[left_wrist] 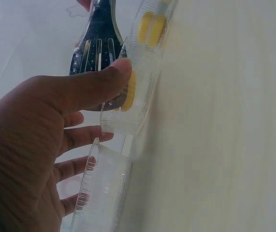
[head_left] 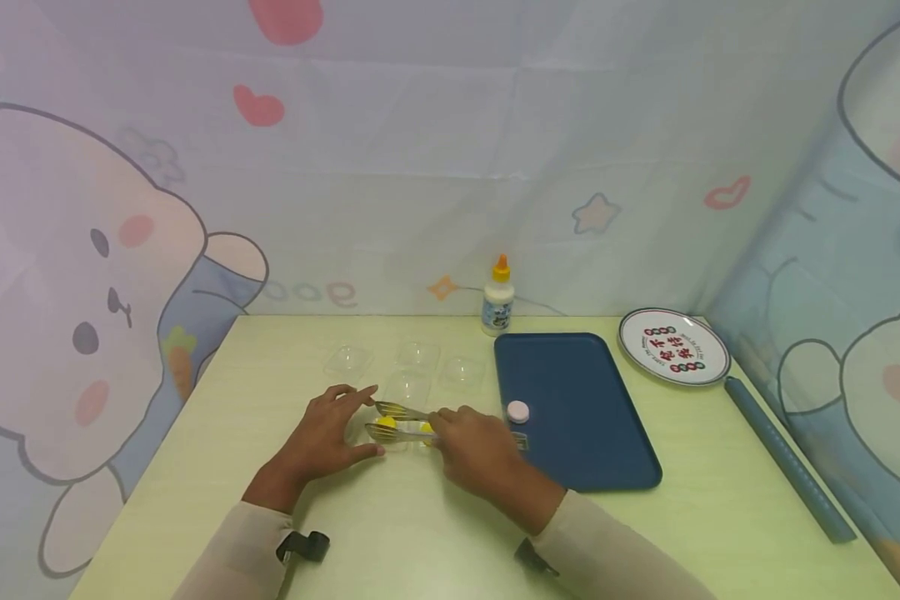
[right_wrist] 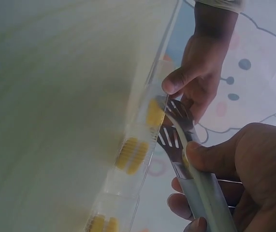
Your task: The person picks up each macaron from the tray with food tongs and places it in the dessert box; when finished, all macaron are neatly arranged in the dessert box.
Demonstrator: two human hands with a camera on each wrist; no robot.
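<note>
My right hand [head_left: 480, 446] grips metal tongs [head_left: 397, 410] with slotted heads, thumb on one arm and fingers on the other. The tong heads reach over a clear plastic box [left_wrist: 140, 116], near the yellow macaron [head_left: 386, 423] inside it. My left hand [head_left: 330, 433] is at that box's left side, fingers spread. In the left wrist view, its thumb overlaps the rim and a fingertip is at the box's corner. Beside it, another clear box [right_wrist: 147, 166] holds two yellow macarons [right_wrist: 132, 155] side by side. More yellow macarons [right_wrist: 104, 224] sit in a further box.
Several clear boxes [head_left: 348, 358] stand behind my hands. At right lies a blue tray [head_left: 581, 400] with a pale pink macaron [head_left: 518, 412] on it. Behind are a white bottle [head_left: 498, 300] with an orange tip and a printed plate [head_left: 673, 346]. A dark tube [head_left: 787, 458] lies along the right edge.
</note>
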